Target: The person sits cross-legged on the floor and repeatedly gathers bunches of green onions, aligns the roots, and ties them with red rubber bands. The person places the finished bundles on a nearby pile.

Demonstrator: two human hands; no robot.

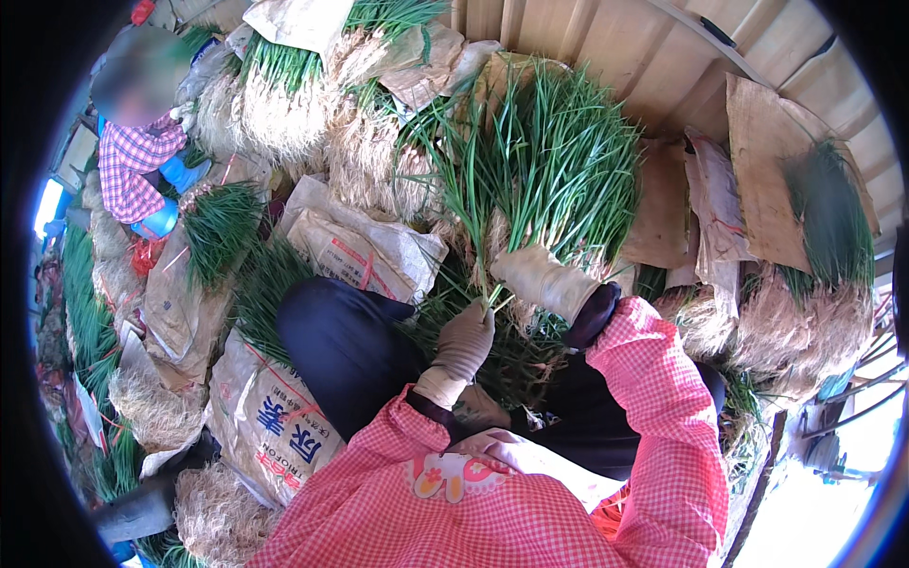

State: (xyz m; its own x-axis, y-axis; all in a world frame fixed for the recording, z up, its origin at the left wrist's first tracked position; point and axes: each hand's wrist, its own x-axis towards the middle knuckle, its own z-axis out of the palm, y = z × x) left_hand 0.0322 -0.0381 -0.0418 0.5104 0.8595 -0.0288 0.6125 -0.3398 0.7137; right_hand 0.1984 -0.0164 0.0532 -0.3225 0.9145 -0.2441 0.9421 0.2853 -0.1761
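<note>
Left fingers [478, 328] around green onion stalks [493, 298]

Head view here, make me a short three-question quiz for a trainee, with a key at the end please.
1. True or false: both the left hand and the right hand are gloved.
2. Which pattern is on the person's pink sleeves? A) stripes B) checks C) dots
3. What stands leaf-side up just beyond the right hand?

Key: 1. True. 2. B. 3. Green onions, by their look.
</note>
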